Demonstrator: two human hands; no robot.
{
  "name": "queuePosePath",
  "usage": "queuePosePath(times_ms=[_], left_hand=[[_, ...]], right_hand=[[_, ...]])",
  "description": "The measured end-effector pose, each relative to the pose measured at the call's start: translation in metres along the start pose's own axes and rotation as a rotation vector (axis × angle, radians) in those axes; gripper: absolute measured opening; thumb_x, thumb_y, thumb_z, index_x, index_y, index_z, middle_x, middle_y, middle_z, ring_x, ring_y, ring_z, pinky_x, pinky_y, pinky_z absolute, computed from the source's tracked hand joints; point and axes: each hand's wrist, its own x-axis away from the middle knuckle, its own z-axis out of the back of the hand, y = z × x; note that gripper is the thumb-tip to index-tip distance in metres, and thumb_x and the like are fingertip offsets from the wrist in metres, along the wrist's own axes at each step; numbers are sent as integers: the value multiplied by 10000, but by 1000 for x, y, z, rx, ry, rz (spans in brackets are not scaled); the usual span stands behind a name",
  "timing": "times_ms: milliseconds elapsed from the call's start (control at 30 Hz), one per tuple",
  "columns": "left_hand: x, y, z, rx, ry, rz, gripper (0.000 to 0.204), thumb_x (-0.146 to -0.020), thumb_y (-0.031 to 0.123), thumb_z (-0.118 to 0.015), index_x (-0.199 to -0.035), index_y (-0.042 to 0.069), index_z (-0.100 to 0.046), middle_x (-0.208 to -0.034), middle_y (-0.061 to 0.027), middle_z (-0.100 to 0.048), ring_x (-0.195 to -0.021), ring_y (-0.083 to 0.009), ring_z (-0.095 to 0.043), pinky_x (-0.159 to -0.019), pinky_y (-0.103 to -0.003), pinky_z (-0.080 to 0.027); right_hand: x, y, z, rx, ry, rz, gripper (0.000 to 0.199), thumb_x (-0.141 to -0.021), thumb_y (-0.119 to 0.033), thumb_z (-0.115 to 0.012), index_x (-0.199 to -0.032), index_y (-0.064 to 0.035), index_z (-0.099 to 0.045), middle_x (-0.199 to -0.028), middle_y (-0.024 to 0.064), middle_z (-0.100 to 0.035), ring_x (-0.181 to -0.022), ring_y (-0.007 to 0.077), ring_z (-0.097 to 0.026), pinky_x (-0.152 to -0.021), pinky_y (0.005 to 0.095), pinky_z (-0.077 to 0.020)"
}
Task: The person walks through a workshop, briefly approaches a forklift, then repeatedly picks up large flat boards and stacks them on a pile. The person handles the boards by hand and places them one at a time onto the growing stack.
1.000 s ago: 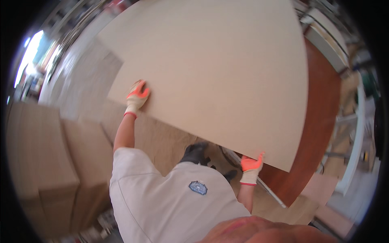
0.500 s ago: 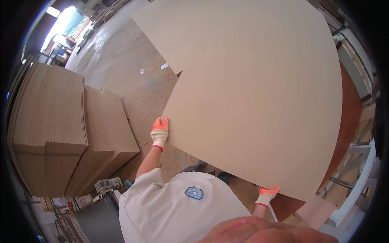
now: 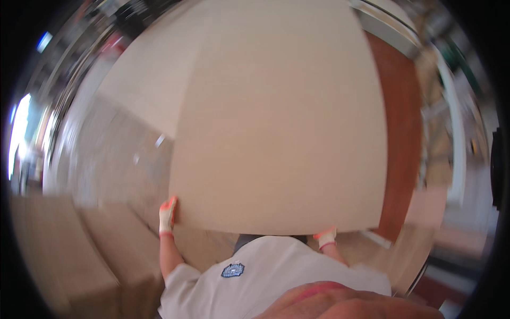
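A large flat beige board (image 3: 281,133) lies in front of me, its near edge close to my body. At its near left corner, my left hand (image 3: 167,213), in an orange-and-cream glove, is closed on the side edge. My right hand (image 3: 326,236), gloved the same way, grips the near edge toward the right; its fingers are partly hidden and smeared. Beyond the board's left edge shows a second pale sheet (image 3: 154,80). A reddish-brown panel (image 3: 397,133) shows past its right edge.
Stacks of brown boards (image 3: 58,244) stand at the lower left. Two small white scraps lie on the concrete floor (image 3: 117,143). On the right are a pale frame (image 3: 456,127) and a pinkish panel (image 3: 426,207). Much of the surroundings is motion-blurred.
My view has turned to the right, and the surroundings have swung round. The large board now lies squarer to my body, with both hands still on it. More of the second sheet shows.
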Motion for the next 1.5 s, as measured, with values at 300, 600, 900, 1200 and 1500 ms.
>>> queuePosePath(times_ms=[300, 600, 900, 1200, 1500], left_hand=[[3, 104, 7, -230, 125, -313, 485, -962, 325, -800, -721, 161, -412, -671, 81, -375, -622, -40, -367, -534, -280, -281], [105, 154, -122, -352, -6, -285, 532, -960, 363, -791, -686, 142, -392, -616, 83, -372, -568, -46, -337, -491, -281, -247], [94, 85, -253, -221, -332, -49, 371, -980, 374, -791, -777, 121, -610, -726, 108, -468, -673, -34, -404, -577, -255, -324], [27, -30, -370, -91, -518, 45, 516, -972, 436, -786, -1128, -53, -735, -1005, -61, -740, -873, -151, -667, -802, -335, -560], [-132, -20, -614, -1307, -651, -593, 781, -944, 718, -556, -1443, 120, -602, -1416, -194, -647, -1266, -390, -639, -1063, -495, -512]], right_hand=[[20, 90, 6, -192, 62, -2, 655, -1023, -581, -390, -1590, -259, -453, -1675, -2, -415, -1522, 299, -386, -1138, 593, -372], [45, 17, 109, -371, 283, 279, 678, -1060, -606, -316, -1625, -241, -406, -1699, 28, -391, -1548, 293, -368, -1194, 606, -323], [127, -125, 133, -265, 676, 561, 749, -1086, -629, -260, -1672, -162, -265, -1759, 49, -241, -1567, 339, -318, -1257, 579, -245], [121, -219, 170, -154, 486, 664, 808, -1075, -676, -328, -1677, -140, -262, -1740, 79, -285, -1572, 343, -308, -1248, 574, -280], [-26, -189, 38, 1372, 1207, 684, 580, -1019, -483, -598, -1456, -101, -612, -1408, 214, -661, -1285, 351, -643, -1073, 414, -504]])
